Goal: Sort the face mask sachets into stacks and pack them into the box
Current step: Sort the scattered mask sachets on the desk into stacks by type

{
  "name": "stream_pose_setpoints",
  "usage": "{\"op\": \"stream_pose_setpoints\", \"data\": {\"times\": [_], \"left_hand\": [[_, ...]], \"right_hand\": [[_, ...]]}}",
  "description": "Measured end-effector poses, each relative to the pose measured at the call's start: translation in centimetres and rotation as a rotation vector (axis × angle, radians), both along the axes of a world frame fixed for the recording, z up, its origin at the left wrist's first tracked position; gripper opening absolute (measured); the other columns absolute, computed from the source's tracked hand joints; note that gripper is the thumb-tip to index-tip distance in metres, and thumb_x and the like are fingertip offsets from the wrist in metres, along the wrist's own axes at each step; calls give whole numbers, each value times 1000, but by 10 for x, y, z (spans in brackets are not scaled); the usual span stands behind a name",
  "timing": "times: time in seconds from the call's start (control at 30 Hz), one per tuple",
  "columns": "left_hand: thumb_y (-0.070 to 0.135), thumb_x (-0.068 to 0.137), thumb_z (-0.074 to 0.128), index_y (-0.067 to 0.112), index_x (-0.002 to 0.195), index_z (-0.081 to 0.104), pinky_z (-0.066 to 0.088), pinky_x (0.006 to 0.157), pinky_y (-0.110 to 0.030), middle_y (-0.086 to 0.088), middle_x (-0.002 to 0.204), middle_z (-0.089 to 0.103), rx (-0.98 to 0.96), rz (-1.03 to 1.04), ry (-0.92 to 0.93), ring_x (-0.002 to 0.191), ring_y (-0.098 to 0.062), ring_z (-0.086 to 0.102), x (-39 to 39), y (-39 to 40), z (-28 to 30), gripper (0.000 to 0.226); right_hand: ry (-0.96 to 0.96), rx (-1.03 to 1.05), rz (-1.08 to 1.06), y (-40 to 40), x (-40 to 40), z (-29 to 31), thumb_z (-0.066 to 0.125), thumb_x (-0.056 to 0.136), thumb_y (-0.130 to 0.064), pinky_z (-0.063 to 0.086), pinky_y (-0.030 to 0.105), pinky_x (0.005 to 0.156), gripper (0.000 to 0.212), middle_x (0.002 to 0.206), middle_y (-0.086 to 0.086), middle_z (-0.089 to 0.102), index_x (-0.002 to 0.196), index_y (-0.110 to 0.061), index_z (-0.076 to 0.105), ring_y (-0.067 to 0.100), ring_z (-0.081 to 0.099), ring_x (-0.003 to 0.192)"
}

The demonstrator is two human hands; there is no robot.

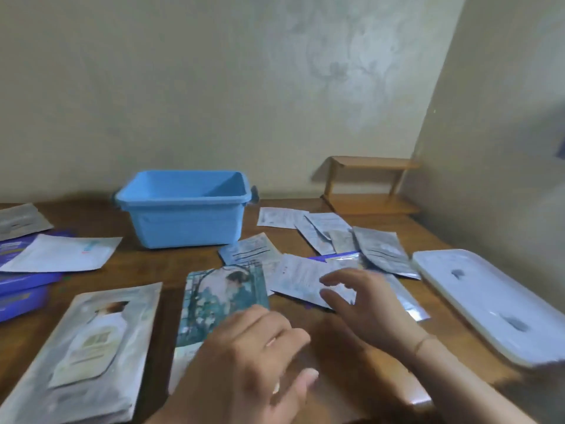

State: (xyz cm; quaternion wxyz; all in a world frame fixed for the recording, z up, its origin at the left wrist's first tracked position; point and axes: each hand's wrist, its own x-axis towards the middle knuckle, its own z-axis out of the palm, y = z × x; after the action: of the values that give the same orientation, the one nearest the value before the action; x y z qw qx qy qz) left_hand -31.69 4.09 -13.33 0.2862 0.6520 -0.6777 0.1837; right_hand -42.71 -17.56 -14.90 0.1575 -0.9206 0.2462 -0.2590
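Nearest my view, the left hand point(253, 359) hangs low over the teal sachet point(223, 304), its fingers loosely curled and gripping nothing; motion blur softens its edges, so I cannot tell whether the fingertips touch the glossy printed foil beneath. That sachet is a flat rectangle with a painted garden scene, lying on another pale one. Beside it to the left I see a silvery stack point(82, 353) of flat foil packets, the top one printed with a bottle shape. The right hand point(363, 301) reaches across with fingers spread and slightly bent, hovering at or on a white sachet point(301, 278) covered in fine print; I cannot make out real contact. Past it, a loose scatter of sachets point(336, 237) fans over the wooden table point(146, 267), matte white and crinkled silver overlapping, with a strip of purple showing beneath. The blue box point(183, 209) stands upright at the back of the table near the wall, a smooth moulded plastic tub with a rolled rim and side handles. To the right lies its white lid point(489, 304), a rounded rectangle of shiny plastic. On the far left I see purple packets point(21, 289) under a white pouch point(64, 254). A small wooden shelf point(370, 185) sits in the corner.
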Motion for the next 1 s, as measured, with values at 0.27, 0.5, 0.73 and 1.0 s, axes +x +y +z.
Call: {"op": "stream_pose_setpoints", "data": {"times": [0.27,0.5,0.73,1.0], "left_hand": [[76,84,39,31,151,18,21,119,-38,8,158,17,606,31,202,145,-11,12,-74,-120,-29,83],[98,56,29,36,149,-18,-19,113,-57,21,157,-24,841,-46,26,136,-2,-38,-65,-132,-50,122],[90,65,44,44,149,-1,-21,112,-57,25,157,-8,739,-47,-9,141,3,-23,-70,-128,-52,106],[80,71,51,44,146,24,-6,119,-50,28,149,19,651,-64,101,139,6,6,-70,-137,-43,87]], "right_hand": [[479,-76,30,-53,-109,-39,15,82,-81,-13,24,114,74,150,-35,-15,148,-52,2,-6,-22,141],[343,-358,90,-27,-167,-60,28,84,-81,33,37,110,74,151,-14,38,143,-40,40,15,38,139],[-202,-670,108,-32,-185,-86,54,93,-31,48,49,92,27,117,-1,70,98,-20,78,23,65,111],[-294,-594,144,-34,-193,-71,56,92,-18,57,37,78,23,110,-5,72,93,-15,79,14,68,105]]}}
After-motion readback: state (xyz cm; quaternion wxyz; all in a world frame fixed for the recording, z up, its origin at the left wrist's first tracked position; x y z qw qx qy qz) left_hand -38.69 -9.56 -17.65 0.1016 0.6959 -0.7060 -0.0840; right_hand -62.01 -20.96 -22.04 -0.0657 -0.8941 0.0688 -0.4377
